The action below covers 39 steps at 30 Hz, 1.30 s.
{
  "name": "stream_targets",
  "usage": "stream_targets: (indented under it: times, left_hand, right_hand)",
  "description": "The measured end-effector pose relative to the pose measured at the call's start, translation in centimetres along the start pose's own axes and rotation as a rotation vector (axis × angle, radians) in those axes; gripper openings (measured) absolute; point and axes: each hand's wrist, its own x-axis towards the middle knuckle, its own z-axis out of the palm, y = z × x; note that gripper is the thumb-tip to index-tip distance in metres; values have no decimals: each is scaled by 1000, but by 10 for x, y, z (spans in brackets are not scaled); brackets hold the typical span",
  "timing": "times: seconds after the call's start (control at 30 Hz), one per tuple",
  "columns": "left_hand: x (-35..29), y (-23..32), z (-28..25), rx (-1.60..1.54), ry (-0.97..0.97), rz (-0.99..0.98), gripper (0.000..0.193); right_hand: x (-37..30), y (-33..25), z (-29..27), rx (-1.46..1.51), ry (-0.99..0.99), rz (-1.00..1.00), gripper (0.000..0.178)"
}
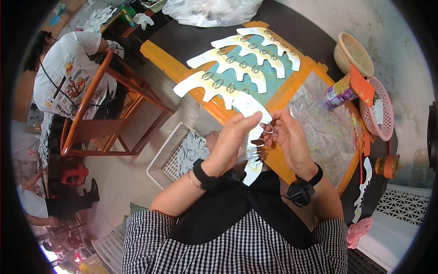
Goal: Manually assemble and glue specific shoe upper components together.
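Holding white strip (250, 106), purple-labelled can (342, 91) nearby

Bright, fairly even light over the counter (292, 25), white glints on the plastic bag (212, 11) at twelve o'clock and the clear sheet (317, 137) at three, blown-out glare near eight, background there soft, straight edges bowing outward, black fisheye vignette around the rim

Looks smooth, matt-ish on white strips (252, 106), metallic on rings (219, 83); shows glossy, crinkly plstc. bag (212, 11) & varnished wd. chair (93, 131).
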Motion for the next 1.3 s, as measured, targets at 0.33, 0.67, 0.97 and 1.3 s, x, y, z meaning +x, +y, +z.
stream_targets:
  times: [0.33, 0.67, 0.97, 1.3]
  left_hand:
    - [-2, -3, 7, 42, 160, 88, 28]
    - [-8, 15, 6, -216, 125, -103, 33]
    - [0, 13, -25, -308, -245, -98, 49]
    - [-15, 15, -38, -308, -471, -330, 61]
  right_hand:
    - [-7, 5, 17, -262, -22, -78, 21]
    - [-5, 8, 12, -280, 37, -88, 13]
    - [-8, -6, 7, -323, -41, -5, 14]
    - [-7, -23, 1, -383, -344, 45, 14]
